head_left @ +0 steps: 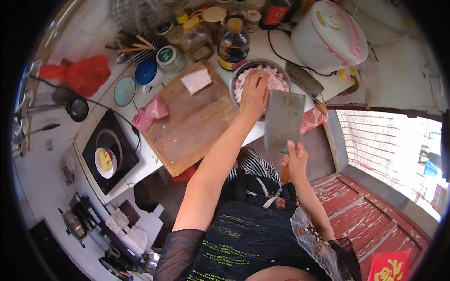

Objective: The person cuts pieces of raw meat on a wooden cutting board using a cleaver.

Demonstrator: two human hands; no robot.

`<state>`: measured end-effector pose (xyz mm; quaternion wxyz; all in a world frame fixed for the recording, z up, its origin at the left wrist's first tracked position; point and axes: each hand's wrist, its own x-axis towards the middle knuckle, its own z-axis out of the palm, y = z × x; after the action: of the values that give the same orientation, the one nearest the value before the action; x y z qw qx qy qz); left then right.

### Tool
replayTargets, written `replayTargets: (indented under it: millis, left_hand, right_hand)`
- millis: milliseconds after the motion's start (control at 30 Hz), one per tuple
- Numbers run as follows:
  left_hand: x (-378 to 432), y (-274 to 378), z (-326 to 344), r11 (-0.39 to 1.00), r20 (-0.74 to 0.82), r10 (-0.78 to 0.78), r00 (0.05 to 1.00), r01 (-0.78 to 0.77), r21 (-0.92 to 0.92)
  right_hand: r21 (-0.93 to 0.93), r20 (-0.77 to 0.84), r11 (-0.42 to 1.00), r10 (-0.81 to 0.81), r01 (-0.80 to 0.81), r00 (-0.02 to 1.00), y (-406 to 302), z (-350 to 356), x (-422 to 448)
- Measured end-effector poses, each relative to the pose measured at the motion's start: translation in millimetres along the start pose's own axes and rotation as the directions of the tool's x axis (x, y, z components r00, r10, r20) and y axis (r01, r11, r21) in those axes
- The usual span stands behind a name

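Observation:
My right hand [296,159] grips the wooden handle of a broad cleaver [284,121], its blade beside the bowl. My left hand [254,93] reaches over the metal bowl [287,75], its fingers on the diced pale meat [277,81] inside. Whether those fingers hold any pieces is hidden. Left of the bowl lies a wooden cutting board [191,130]. On its far part rests a pale slab of fatty meat or skin [197,80]. A pink piece of raw meat [151,113] lies across the board's left edge.
A second cleaver [305,79] lies right of the bowl, near a rice cooker [327,35]. Jars and a dark sauce bottle [233,44] line the back. An induction cooktop [123,147] at left carries a small bowl [111,170]. A red plastic bag [313,119] hangs at the counter's edge.

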<state>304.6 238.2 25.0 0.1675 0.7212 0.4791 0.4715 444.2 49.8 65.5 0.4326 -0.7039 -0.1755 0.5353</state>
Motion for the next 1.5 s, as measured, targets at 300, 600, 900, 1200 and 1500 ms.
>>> replayTargets:
  millis: [300,600,900,1200,1500]
  left_hand:
    - [-11,-39,47,0.937,0.275,0.023,0.961,-0.117,0.329]
    - [5,0,7,0.966,0.237,-0.022,0.971,-0.040,0.254]
    - [-105,-9,-170,0.905,-0.178,-0.398,0.900,0.417,0.082]
    - [-264,-12,-292,0.506,-0.344,-0.757,0.555,0.832,0.228]
    - [-287,-19,-269,0.448,-0.319,-0.725,0.610,0.770,0.454]
  right_hand:
    - [0.058,-0.178,0.997,-0.047,0.058,0.983,3,-55,-4]
    - [0.000,-0.100,0.990,-0.142,0.143,0.985,-19,-29,5]
    - [-0.011,0.113,0.997,-0.077,0.079,0.991,-19,39,-6]
    - [-0.119,0.377,0.991,-0.012,0.062,0.926,-8,108,-27]
    - [-0.189,0.428,0.977,-0.006,0.096,0.904,-5,122,-38]
